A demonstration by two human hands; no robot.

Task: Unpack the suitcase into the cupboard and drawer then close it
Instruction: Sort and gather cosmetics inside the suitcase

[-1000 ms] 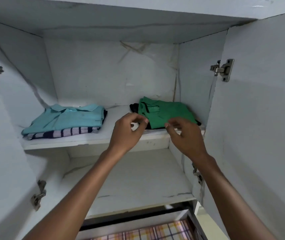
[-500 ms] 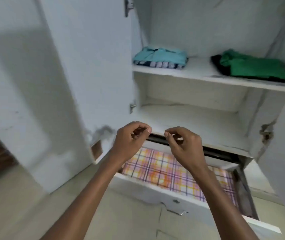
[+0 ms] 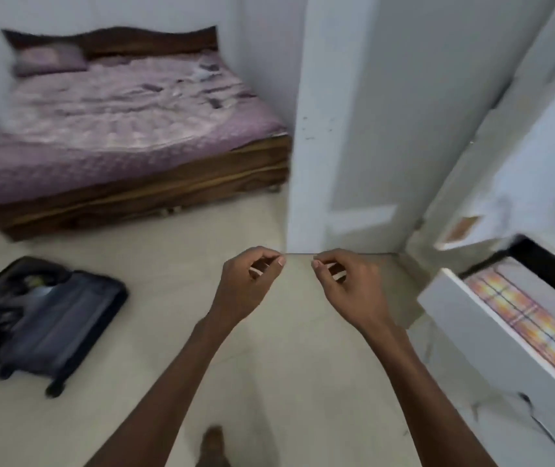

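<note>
A dark suitcase lies open on the floor at the left, with dark items inside. The white drawer stands pulled out at the right, a folded checked cloth lying in it. The open white cupboard door stands beyond my hands. My left hand and my right hand hang in mid-air over the floor, fingers loosely curled, holding nothing. The cupboard shelves are out of view.
A low wooden bed with a purple cover fills the upper left. Pale tiled floor stretches between the suitcase and the drawer. My foot shows at the bottom edge.
My view has swung left, away from the cupboard shelves with the green shirt, toward the bed and suitcase. Both hands let go of the shirt and stay loosely curled in front of me.
</note>
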